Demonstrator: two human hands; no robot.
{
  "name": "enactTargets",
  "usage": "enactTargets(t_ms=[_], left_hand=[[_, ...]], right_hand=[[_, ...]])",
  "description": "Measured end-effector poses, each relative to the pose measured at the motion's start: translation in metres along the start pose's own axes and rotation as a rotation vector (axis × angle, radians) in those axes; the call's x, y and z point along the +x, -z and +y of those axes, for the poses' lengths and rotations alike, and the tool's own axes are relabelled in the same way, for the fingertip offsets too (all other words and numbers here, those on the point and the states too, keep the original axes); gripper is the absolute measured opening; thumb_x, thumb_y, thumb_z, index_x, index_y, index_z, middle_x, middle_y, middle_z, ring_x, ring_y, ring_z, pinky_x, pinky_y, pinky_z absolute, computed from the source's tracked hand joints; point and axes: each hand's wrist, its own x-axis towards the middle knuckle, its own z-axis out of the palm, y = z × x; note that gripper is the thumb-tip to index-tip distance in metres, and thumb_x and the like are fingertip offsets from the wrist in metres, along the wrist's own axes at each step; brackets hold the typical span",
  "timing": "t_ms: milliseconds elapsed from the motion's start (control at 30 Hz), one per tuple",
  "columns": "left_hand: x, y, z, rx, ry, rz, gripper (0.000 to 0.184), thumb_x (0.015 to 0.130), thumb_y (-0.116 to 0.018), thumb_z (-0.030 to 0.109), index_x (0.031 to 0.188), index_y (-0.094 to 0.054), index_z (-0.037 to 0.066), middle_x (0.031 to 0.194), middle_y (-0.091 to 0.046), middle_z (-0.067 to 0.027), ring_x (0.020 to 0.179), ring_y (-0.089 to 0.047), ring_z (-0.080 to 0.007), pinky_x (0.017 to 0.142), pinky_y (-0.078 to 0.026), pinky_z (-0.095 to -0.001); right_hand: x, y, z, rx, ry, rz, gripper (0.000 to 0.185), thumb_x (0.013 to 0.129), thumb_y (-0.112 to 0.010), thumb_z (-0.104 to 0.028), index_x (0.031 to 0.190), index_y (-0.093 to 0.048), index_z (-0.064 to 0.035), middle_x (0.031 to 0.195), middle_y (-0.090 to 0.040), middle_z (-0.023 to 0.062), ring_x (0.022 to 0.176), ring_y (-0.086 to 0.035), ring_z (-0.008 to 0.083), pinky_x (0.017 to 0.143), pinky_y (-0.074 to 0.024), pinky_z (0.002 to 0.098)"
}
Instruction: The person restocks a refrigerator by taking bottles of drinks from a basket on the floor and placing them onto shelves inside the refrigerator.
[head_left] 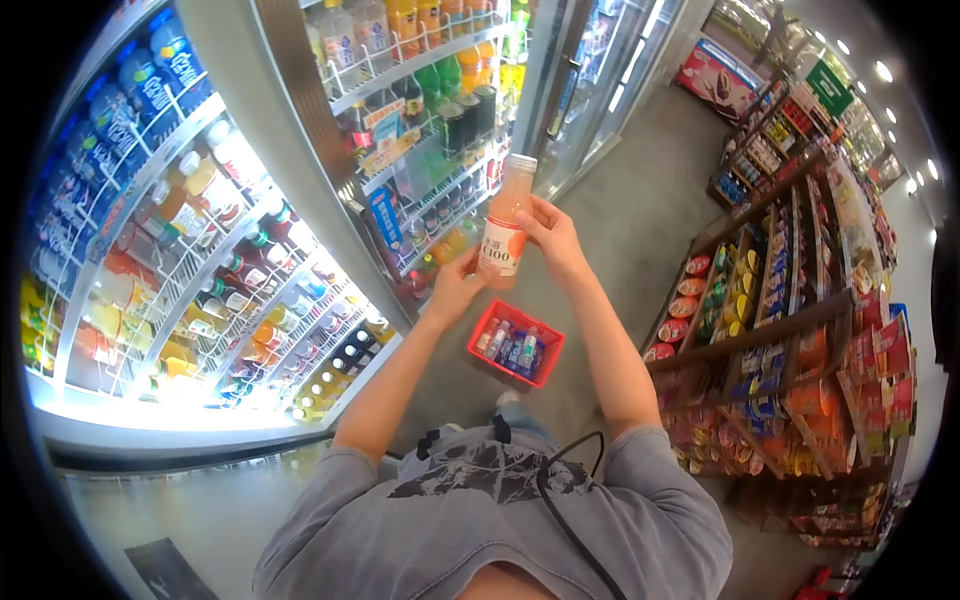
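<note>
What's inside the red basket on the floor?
The basket holds a few bottles and some blue items too small to identify. Whatever lies beneath them is covered.

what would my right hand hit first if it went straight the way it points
The pink bottle already in your right hand; past that, probably the drinks cooler's shelves, though depth is unclear here.

Stretches left arm (pixel 393 388) and right arm (pixel 614 352) up from the lower frame, converging; holds left hand (pixel 458 288) curled just left of centre and right hand (pixel 556 242), also curled, higher, right of centre.
</note>
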Motion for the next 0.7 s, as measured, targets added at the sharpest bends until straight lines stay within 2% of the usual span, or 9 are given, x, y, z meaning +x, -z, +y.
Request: enactTargets(t_ms=[133,200,433,500,700], left_hand=[[-0.006,0.015,0.041,0.019,-0.039,0.039,0.065,0.09,-0.072,0.024,0.143,-0.043,-0.002,0.129,-0.061,-0.0106,0.116,-0.057,-0.0169,0.1,-0.045,-0.0316],[-0.015,0.014,0.066,-0.007,-0.015,0.137,0.066,0.089,-0.071,0.02,0.145,-0.042,0.0,0.126,-0.062,-0.0097,0.114,-0.058,-0.0168,0.099,-0.046,-0.0316],[-0.024,0.04,0.093,-0.056,-0.164,0.372,0.069,0.087,-0.072,0.016,0.146,-0.04,0.0,0.129,-0.059,-0.0111,0.116,-0.056,-0.0185,0.099,-0.047,-0.034],[-0.026,0.044,0.1,-0.035,-0.255,0.388,0.069,0.087,-0.073,0.015,0.146,-0.04,0.0,0.132,-0.057,-0.0111,0.119,-0.053,-0.018,0.1,-0.047,-0.0338],[-0.049,0.057,0.112,-0.048,-0.346,0.508,0.072,0.085,-0.074,0.012,0.146,-0.037,-0.003,0.134,-0.054,-0.0114,0.122,-0.052,-0.0184,0.103,-0.046,-0.0331]], right_hand=[[0.014,-0.03,-0.023,-0.015,0.085,-0.073,0.066,0.089,-0.073,-0.017,0.141,-0.041,0.0079,0.133,-0.058,0.0156,0.121,-0.056,0.0178,0.103,-0.0433,0.0311],[0.021,-0.048,-0.037,-0.003,0.103,-0.149,0.066,0.088,-0.073,-0.015,0.141,-0.041,0.0077,0.132,-0.058,0.0158,0.121,-0.056,0.0181,0.104,-0.043,0.031],[0.037,-0.108,-0.077,0.018,0.188,-0.403,0.064,0.087,-0.072,-0.006,0.141,-0.04,0.0059,0.13,-0.059,0.0146,0.121,-0.056,0.0187,0.102,-0.0456,0.031],[0.038,-0.118,-0.084,0.01,0.198,-0.441,0.065,0.086,-0.072,-0.005,0.141,-0.04,0.0064,0.133,-0.057,0.0152,0.123,-0.055,0.0191,0.103,-0.0454,0.0317],[0.045,-0.147,-0.087,0.014,0.222,-0.621,0.068,0.086,-0.071,-0.003,0.144,-0.036,0.0069,0.137,-0.053,0.0164,0.127,-0.052,0.0211,0.107,-0.0428,0.034]])
